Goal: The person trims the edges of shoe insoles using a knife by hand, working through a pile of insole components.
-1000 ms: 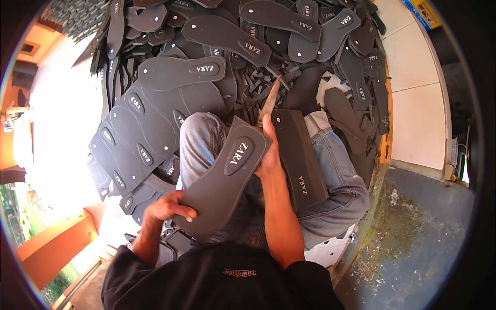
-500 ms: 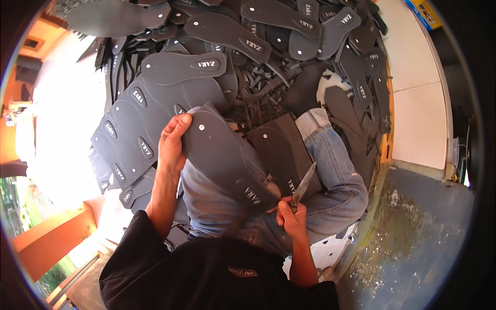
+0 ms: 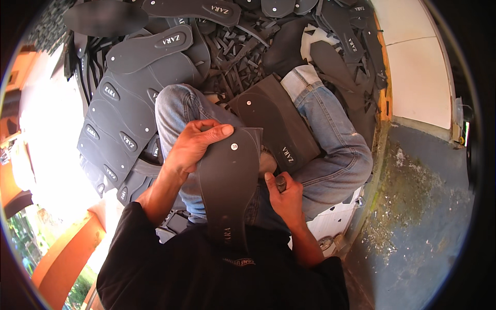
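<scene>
My left hand [image 3: 192, 144] grips the top edge of a dark grey rubber shoe sole [image 3: 229, 183] that lies lengthwise over my lap, heel toward my chest. My right hand [image 3: 283, 195] is closed around a small knife handle [image 3: 280, 182] at the sole's right edge; the blade is hidden. A second dark sole sheet [image 3: 279, 124] rests across my knees just beyond. I sit in blue jeans [image 3: 330, 139].
A stack of cut grey soles [image 3: 121, 124] lies to my left. More soles and black rubber offcuts [image 3: 243, 46] cover the floor ahead. A white tiled wall [image 3: 418, 67] and stained concrete floor [image 3: 413, 206] are on the right.
The sole has been turned and drawn toward my body, now running lengthwise over my lap. My left hand shifted to its far end; my right hand moved up to its right edge.
</scene>
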### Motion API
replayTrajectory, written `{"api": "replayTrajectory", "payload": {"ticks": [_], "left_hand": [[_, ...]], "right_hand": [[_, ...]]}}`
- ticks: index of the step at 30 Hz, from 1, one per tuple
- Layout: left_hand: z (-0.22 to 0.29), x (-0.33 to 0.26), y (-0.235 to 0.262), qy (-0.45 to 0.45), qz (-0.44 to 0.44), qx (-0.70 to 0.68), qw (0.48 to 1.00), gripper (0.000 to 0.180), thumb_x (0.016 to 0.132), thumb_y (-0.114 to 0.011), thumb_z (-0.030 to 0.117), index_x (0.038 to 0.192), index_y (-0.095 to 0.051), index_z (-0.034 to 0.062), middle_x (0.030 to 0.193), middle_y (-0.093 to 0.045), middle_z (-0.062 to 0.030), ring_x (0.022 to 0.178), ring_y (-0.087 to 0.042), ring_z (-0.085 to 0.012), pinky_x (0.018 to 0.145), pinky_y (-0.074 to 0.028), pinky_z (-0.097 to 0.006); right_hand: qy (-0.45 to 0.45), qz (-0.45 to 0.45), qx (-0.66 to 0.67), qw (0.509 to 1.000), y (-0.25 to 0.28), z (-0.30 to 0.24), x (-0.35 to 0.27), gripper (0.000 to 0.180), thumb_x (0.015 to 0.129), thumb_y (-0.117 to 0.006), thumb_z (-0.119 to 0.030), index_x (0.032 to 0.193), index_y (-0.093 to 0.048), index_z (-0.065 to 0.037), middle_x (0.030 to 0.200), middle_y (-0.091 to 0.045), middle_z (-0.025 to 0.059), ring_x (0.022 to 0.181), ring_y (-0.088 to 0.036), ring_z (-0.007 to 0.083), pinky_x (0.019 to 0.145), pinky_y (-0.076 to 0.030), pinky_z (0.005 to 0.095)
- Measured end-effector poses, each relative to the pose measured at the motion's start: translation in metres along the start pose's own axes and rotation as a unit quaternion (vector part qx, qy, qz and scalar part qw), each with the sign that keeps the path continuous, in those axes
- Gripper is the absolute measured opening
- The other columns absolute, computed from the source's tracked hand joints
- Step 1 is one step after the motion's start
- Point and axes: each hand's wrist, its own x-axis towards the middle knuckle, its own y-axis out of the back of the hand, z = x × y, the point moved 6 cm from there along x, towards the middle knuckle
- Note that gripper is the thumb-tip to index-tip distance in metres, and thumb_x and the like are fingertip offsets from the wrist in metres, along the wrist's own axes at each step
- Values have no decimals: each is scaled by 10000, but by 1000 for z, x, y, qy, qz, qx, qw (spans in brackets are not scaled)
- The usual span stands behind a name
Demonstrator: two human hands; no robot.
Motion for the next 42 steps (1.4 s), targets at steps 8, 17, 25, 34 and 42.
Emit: {"api": "replayTrajectory", "payload": {"ticks": [8, 17, 25, 34, 42], "left_hand": [[8, -3, -15, -21, -5, 82, 996, 254, 805, -715, 239, 834, -635, 0, 707, -649, -54, 568, -610, -97, 508, -489, -198], [11, -3, -24, -34, -17, 132, 991, 270, 798, -724, 263, 808, -635, 8, 692, -639, -40, 567, -580, -76, 510, -456, -188], [4, -2, -19, -25, -3, 87, 996, 267, 771, -747, 238, 822, -638, -1, 698, -643, -51, 569, -598, -89, 509, -475, -194], [9, -4, -18, 1, -2, 90, 996, 271, 757, -755, 216, 831, -651, -23, 699, -650, -48, 569, -613, -97, 514, -488, -196], [14, -8, -25, -15, -22, 142, 990, 271, 754, -759, 211, 826, -665, -33, 697, -649, -54, 588, -601, -86, 525, -475, -204]], "right_hand": [[-90, -83, 325, 938, 11, -56, 58, 143, 839, -626, -119, 819, -613, 22, 632, -575, 56, 462, -447, 53, 417, -333, 201], [-71, -161, 275, 945, 25, -63, 88, 107, 810, -628, -72, 832, -652, 31, 660, -623, 62, 460, -452, 36, 409, -330, 192], [69, 6, 65, 996, 29, -50, 62, 208, 805, -676, -165, 752, -603, 23, 596, -595, 106, 447, -520, 190, 434, -393, 326], [75, 71, -54, 993, 11, -9, 1, 402, 835, -672, -197, 580, -424, -10, 452, -340, 96, 398, -304, 165, 395, -286, 333], [54, 48, -77, 994, 16, -5, 0, 391, 829, -661, -166, 571, -411, -10, 448, -380, 124, 377, -331, 224, 399, -297, 357]]}}
